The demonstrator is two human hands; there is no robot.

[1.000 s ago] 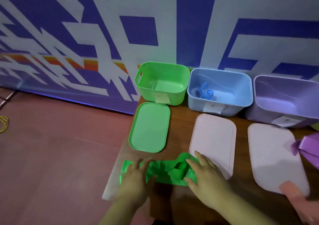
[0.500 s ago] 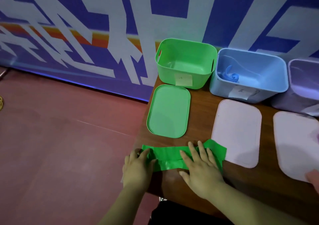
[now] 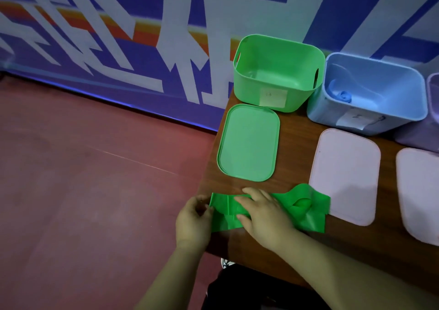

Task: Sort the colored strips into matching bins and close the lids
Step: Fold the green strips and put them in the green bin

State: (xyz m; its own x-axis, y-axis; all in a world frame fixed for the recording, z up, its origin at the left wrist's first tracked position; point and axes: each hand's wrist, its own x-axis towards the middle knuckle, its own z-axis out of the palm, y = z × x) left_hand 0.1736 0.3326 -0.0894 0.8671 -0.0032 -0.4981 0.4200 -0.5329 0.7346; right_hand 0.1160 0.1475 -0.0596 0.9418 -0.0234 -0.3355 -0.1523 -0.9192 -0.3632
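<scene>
Green strip (image 3: 308, 217) (middle under right hand (image 3: 266, 212))

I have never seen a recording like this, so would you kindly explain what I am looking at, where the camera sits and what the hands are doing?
There is no machine here: a person works with bare hands. The single picture comes from a camera worn on the head, looking forward and down. On the wooden table stand an open green bin, a blue bin holding a rolled blue strip, and, cut off at the right edge, a purple bin. In front of them lie a green lid, a pale lid and a second pale lid. At the near edge lies a crumpled green strip. The left hand appears to pinch its left end, while the right hand presses flat on it.
</scene>
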